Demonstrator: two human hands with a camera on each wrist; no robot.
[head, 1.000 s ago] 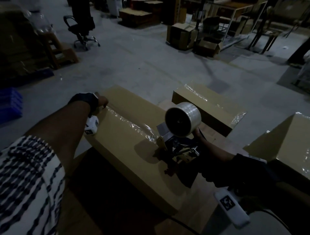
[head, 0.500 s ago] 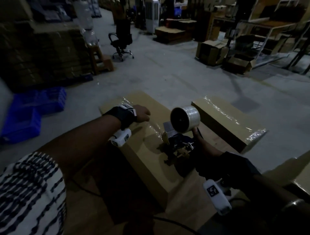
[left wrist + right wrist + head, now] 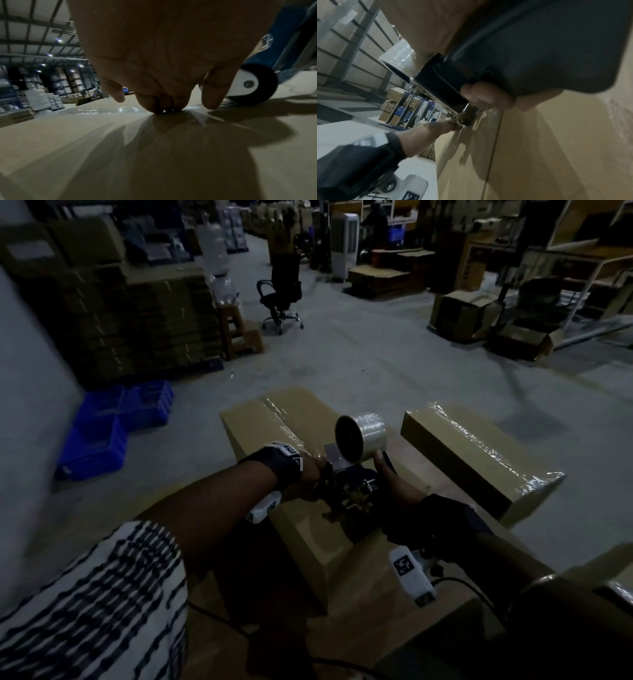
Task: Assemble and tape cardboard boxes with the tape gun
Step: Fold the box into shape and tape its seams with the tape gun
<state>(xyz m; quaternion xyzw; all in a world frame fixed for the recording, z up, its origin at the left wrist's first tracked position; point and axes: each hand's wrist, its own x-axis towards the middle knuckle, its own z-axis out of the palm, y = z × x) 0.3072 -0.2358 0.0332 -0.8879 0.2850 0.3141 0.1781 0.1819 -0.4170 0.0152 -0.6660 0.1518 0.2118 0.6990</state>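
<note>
tape gun btwn hands, on box

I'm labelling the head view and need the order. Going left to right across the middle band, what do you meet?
Blue crates → cardboard box being taped → left hand → tape gun → right hand → second taped box.

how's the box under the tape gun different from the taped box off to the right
The box under the tape gun has both hands on it, and its tape covers only the far part of the seam. The box to the right sits untouched, taped along its whole top and down the near end. Both are long, plain brown cardboard.
</note>
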